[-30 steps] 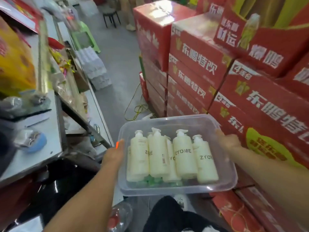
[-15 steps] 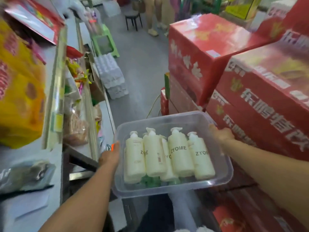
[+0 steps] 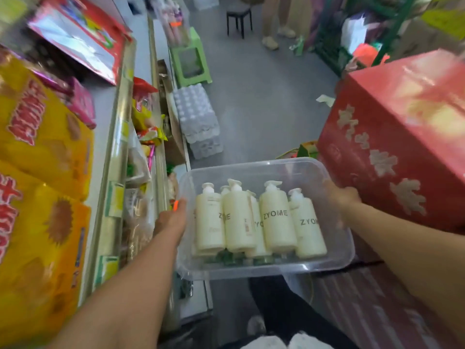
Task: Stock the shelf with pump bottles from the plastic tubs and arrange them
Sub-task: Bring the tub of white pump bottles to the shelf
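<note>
I carry a clear plastic tub (image 3: 254,170) in front of me at waist height. Several cream pump bottles (image 3: 276,217) marked ZYOME lie side by side in it, pumps pointing away from me, with green items under them. My left hand (image 3: 171,219) grips the tub's left rim, thumb on top. On the right rim my right hand (image 3: 344,196) holds the tub, with its fingers under the edge and hidden. The shelf (image 3: 118,152) runs along my left side, packed with snack bags.
Yellow snack packs (image 3: 42,137) fill the shelf at left. Stacked red cartons (image 3: 397,137) stand close on my right. The grey aisle floor ahead holds shrink-wrapped water bottle packs (image 3: 197,119), a green stool (image 3: 190,59), a black stool (image 3: 237,17) and a person's legs (image 3: 274,23).
The view has swung up and along the aisle, and the shelf and cartons slid past as I moved forward. Both hands keep the same hold on the tub.
</note>
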Motion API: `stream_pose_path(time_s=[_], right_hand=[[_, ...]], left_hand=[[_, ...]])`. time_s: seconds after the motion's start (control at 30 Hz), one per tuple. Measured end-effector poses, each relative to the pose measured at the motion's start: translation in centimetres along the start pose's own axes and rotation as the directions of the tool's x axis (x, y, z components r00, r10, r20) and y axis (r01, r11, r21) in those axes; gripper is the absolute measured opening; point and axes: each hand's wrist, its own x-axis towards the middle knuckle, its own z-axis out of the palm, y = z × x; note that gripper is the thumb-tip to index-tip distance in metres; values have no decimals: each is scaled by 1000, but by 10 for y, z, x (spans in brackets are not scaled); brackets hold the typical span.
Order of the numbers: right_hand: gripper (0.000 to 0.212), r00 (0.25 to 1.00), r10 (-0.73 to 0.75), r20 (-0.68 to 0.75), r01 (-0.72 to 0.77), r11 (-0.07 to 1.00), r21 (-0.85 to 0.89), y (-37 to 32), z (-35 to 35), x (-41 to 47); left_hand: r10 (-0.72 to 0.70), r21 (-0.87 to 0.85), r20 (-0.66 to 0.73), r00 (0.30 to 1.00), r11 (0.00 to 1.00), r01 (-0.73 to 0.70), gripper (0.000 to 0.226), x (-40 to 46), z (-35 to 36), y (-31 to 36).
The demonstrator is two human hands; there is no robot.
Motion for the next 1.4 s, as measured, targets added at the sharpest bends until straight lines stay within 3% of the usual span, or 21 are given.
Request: stream_pose_path(time_s=[0.3,0.47,0.7,0.93,1.03,1.23,1.4], right_hand=[[73,999,-32,27,33,999,-43,-143,89,103],[80,996,-84,34,86,993,-77,-229,128,141],[61,995,-86,44,89,992,-85,-341,196,200],[67,999,-19,48,24,995,-94,-443,283,261],[58,998,-23,64,31,992,-125,-488,311,278],[62,987,-100,125,128,963,-239,-582,367,324],[67,961,-154,229,227,914,-337,-656,424,371]], left_hand=[[-16,-41,-8,1000,999,15,84,142,2,135],[-5,-43,-21,1000,999,4,87,207,0,204],[-43,-111,-7,999,993,42,87,313,4,280],[-129,-90,2,992,988,128,84,438,6,359],[-163,-103,7,987,981,163,83,473,2,388],[-240,-203,52,969,948,246,98,536,5,418],[-358,-328,26,933,879,347,81,567,18,443]])
